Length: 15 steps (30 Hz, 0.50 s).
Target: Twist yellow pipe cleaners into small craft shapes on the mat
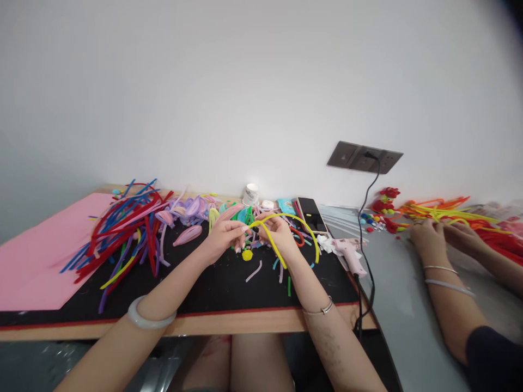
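Over the black mat, my left hand [227, 238] and my right hand [278, 235] meet with fingertips close together. Both pinch a yellow pipe cleaner [307, 223], bent at the fingers. One of its lengths arches over my right wrist and another drops across it. A small dark spot shows at the right fingertips; I cannot tell what it is. Just below the fingers lies a small round yellow piece [247, 255]. Short cut pieces, such as a green one [289, 286] and a pale lilac one [254, 271], lie scattered nearby.
Blue and red pipe cleaners [122, 234] heap at left beside a pink sheet [36, 245]. Behind are a paper cup [250, 194] and a phone [312, 213]. A pink glue gun [350, 257] trails a cord [370, 256]. At right, another person's hands [429, 239] work among pipe cleaners.
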Available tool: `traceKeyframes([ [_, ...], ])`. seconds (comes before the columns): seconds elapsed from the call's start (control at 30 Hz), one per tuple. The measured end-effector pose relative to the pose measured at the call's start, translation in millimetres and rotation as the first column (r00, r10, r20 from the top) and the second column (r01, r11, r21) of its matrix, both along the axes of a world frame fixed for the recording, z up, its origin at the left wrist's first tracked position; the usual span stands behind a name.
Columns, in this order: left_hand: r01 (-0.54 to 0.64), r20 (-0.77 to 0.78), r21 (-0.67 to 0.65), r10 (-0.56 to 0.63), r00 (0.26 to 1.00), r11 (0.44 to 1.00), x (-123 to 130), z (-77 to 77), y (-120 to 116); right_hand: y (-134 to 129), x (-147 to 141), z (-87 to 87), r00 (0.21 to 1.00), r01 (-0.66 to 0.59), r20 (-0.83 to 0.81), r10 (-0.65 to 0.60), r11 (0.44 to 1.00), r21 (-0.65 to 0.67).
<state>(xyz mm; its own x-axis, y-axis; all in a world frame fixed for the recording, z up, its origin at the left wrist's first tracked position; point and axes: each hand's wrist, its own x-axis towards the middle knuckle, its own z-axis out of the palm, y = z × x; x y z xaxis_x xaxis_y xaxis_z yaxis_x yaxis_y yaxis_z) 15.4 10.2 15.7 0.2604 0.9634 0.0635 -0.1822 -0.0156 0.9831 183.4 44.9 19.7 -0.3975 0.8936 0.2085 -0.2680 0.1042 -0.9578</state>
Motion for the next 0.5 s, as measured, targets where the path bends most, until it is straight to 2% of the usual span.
traceKeyframes([
  [0.23, 0.076, -0.071, -0.015, -0.077, 0.995, 0.997, 2.5, 3.9, -3.8, -1.1, 0.1, -3.3, 0.996, 0.084, -0.024, -0.085, 0.995, -0.045],
  [0.5, 0.142, -0.102, 0.004, -0.141, 0.985, 0.99, 1.0, 0.2, -2.8, 2.5, 0.9, -5.6, 0.997, 0.065, -0.02, -0.07, 0.98, -0.186],
])
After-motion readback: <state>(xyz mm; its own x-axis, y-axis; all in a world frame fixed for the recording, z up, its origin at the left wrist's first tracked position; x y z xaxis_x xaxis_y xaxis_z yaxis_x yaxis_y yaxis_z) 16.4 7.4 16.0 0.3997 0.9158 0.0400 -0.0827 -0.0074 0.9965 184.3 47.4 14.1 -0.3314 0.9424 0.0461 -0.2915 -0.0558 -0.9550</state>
